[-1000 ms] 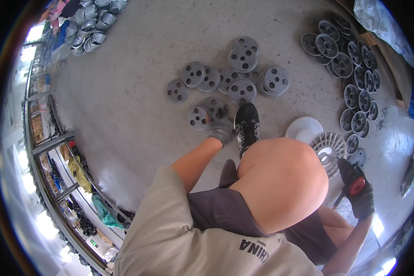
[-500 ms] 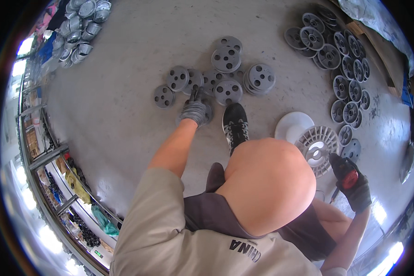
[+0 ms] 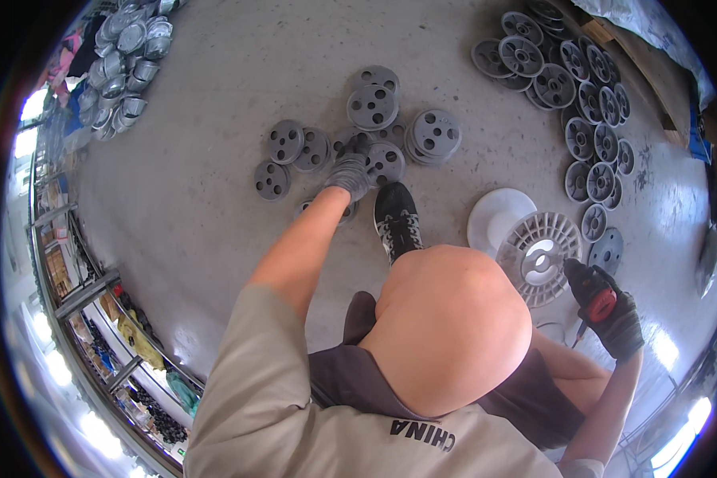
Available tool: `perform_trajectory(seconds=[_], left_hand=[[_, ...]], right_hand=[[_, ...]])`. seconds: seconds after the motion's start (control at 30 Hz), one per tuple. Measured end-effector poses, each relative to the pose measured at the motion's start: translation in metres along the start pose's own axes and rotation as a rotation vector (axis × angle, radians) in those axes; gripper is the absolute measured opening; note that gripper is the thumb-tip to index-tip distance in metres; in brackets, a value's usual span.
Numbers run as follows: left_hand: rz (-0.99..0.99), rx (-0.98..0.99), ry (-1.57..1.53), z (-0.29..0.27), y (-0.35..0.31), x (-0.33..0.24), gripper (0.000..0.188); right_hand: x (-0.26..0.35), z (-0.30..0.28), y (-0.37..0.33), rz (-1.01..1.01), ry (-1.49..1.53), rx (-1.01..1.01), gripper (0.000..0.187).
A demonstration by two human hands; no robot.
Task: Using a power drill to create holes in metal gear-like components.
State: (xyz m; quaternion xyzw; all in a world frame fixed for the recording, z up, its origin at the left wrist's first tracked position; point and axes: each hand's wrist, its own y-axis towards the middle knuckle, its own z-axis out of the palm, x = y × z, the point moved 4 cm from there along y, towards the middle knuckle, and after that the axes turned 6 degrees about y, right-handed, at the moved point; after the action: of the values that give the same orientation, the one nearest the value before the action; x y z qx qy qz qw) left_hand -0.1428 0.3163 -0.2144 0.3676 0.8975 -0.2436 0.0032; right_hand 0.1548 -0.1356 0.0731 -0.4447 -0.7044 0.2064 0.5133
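Observation:
My left hand point(image 3: 349, 171), in a grey glove with dark fingertips, reaches over the cluster of grey discs with round holes. Its fingers stretch out and touch or hover over a disc point(image 3: 342, 137) between two others. Partly under my wrist lies another grey disc point(image 3: 345, 213). Beside the fingers is a disc point(image 3: 385, 164), close to my shoe. At the right, my right hand point(image 3: 620, 328), also gloved, is closed around a black and red power drill point(image 3: 589, 288). The drill's front end points at a ribbed grey wheel point(image 3: 518, 248), which overlaps a white round plate point(image 3: 494, 209).
Dark spoked wheels point(image 3: 554, 86) are heaped at the far right. A flat grey disc point(image 3: 605, 248) lies near the drill. Silvery metal cups point(image 3: 131, 36) pile up at the far left. My shoe point(image 3: 397, 213) stands between the discs and my bent knee.
My left hand has moved right and slightly away from me, off the nearest disc and onto the middle of the cluster. The right hand keeps the drill near the ribbed wheel.

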Motion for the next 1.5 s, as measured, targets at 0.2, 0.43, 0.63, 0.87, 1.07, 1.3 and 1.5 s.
perform_trajectory(seconds=[0.2, 0.43, 0.63, 0.87, 1.07, 1.3, 1.5], left_hand=[[0.075, 0.011, 0.112, 0.014, 0.004, -0.009, 0.086], [0.127, 0.229, 0.313, -0.027, 0.017, -0.047, 0.080], [-0.132, 0.176, 0.090, 0.045, 0.073, 0.047, 0.073], [-0.234, 0.219, -0.226, 0.016, 0.052, 0.003, 0.077], [0.210, 0.169, 0.503, 0.012, 0.045, -0.020, 0.077], [0.289, 0.258, 0.632, 0.004, 0.044, -0.033, 0.096], [0.216, 0.570, 0.341, 0.005, 0.066, -0.035, 0.076]], right_hand=[[-0.017, 0.004, 0.005, -0.056, 0.064, -0.019, 0.082], [-0.012, 0.000, -0.001, -0.059, 0.021, -0.065, 0.077], [-0.005, 0.007, 0.006, -0.137, -0.082, -0.055, 0.075], [-0.010, 0.001, 0.001, -0.098, -0.035, -0.011, 0.078], [-0.025, 0.002, 0.007, -0.103, 0.274, -0.020, 0.056], [-0.019, 0.005, 0.011, -0.311, -0.635, 0.142, 0.053], [0.011, -0.009, -0.013, 0.089, -0.377, 0.029, 0.058]])
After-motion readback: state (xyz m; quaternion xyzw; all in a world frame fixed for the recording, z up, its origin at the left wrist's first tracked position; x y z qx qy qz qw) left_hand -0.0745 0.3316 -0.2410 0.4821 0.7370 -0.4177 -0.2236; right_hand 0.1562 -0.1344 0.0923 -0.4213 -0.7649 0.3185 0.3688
